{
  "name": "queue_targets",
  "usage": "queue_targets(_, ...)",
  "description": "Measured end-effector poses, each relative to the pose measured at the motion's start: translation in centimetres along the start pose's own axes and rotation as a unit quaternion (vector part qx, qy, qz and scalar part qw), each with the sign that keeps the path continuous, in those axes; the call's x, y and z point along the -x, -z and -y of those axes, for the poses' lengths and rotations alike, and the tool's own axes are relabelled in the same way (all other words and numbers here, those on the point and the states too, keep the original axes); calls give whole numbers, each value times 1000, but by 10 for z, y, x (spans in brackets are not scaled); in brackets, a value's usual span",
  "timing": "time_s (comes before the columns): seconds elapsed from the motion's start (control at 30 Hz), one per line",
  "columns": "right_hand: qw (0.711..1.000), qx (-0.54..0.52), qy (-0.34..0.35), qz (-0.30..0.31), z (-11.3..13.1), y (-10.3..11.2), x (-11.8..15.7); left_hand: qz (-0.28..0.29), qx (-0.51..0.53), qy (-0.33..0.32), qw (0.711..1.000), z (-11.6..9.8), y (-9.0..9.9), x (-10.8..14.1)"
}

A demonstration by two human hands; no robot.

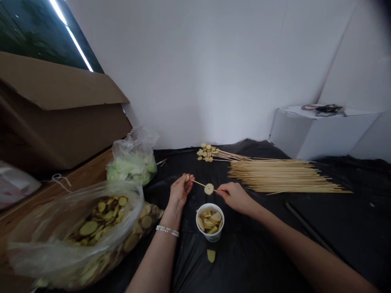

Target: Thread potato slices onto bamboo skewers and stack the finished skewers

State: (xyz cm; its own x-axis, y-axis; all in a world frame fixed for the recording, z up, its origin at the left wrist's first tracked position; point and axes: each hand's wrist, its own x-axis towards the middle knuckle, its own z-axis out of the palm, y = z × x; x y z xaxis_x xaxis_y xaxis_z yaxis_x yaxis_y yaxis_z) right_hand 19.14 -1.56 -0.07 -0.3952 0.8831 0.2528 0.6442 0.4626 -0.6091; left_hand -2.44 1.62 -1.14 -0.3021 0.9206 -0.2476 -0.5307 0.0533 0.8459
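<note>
**Pinched narrow, end to end**

From my station I read the left hand (pixel 180 190) with its fingers (pixel 185 178) pinched narrow on one end of a bamboo skewer (pixel 198 184). The right hand (pixel 234 198) pinches the other end, just beside a potato slice (pixel 209 189) threaded near that tip. Below them, a paper cup (pixel 210 236) of potato pieces (pixel 210 221) stands on black plastic sheeting (pixel 259 252), and a bundle of bare skewers (pixel 275 176) lies to the right.
</note>
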Motion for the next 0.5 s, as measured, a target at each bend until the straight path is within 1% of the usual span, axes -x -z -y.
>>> queue_targets(0.33,1000,-1,6,-6,1,-1,1,14,-2,12,1000,-1,1,-1)
queue_targets(0.5,1000,18,16,-2,-1,-2,0,18,0,24,1000,0,-1,1)
